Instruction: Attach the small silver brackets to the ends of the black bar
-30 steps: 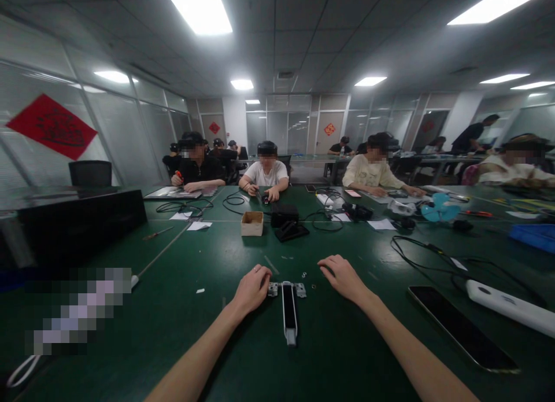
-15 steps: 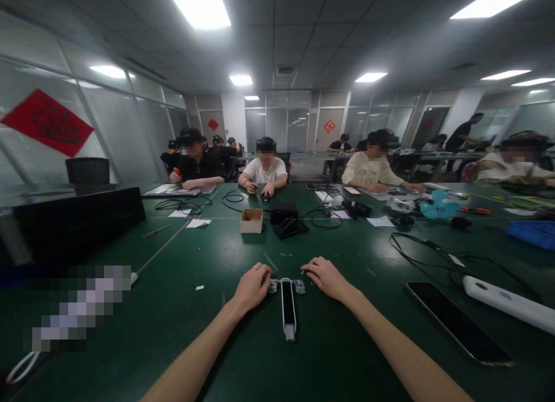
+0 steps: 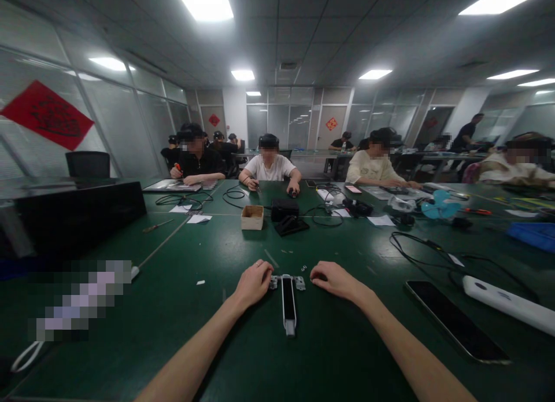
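My left hand [image 3: 254, 284] rests palm down on the green table mat [image 3: 217, 332], its fingertips beside the left metal hinge plate [image 3: 273, 283]. That plate and a second one [image 3: 299, 283] flank the top of a long black-and-white strip device [image 3: 288, 306], which lies lengthwise between my hands. My right hand [image 3: 333, 280] lies flat just right of the second plate and holds nothing. A few tiny metal rings or screws [image 3: 303, 268] sit just above the device, near my right fingers.
A black phone [image 3: 455, 321] and a white power strip [image 3: 505, 305] lie to the right, beyond a black cable [image 3: 433, 251]. A cardboard box [image 3: 252, 217] and a black unit [image 3: 285, 209] stand mid-table. Co-workers sit along the far side among cables and papers.
My right hand has shifted right, away from the tiny metal parts. The left hand stays by the device, and the view has tilted slightly.
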A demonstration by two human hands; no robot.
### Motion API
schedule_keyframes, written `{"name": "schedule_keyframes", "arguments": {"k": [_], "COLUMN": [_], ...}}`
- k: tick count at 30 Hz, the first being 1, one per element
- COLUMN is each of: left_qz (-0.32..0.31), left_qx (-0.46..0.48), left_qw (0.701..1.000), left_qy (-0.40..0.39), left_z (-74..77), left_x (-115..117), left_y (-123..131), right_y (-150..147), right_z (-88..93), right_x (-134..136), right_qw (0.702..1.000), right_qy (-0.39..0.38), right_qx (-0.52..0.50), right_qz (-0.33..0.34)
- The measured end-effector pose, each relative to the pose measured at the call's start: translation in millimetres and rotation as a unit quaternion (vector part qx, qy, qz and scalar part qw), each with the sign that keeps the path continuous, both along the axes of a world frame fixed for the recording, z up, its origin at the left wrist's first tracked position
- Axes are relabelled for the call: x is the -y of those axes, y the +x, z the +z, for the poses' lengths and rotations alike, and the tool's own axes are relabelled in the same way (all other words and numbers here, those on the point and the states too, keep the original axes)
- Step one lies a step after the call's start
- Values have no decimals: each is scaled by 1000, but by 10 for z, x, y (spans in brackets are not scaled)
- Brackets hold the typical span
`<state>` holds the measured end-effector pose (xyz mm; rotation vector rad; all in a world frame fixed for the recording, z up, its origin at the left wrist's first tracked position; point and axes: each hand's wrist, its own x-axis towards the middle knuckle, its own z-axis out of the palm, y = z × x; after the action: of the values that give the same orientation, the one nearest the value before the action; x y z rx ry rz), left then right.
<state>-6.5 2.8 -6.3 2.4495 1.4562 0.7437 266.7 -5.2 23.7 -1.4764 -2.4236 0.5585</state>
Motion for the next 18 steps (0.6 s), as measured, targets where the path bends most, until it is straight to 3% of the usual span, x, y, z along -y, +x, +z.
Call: {"name": "schedule_keyframes", "arguments": {"k": [9,18], "left_qz": [-20,-27], "left_qx": [5,-10], "left_qw": [1000,1000], "left_qy": [-5,-3], "left_z": [36,33], "left_x": [33,45], "left_y": [-2,11], "right_y": [-255,-416], "right_z": [-93,-90], "right_x": [51,140], "right_qw": [993,990], "right_qy": [13,50], "right_qx": [-100,-132], "right_qz": [-61,-22]}}
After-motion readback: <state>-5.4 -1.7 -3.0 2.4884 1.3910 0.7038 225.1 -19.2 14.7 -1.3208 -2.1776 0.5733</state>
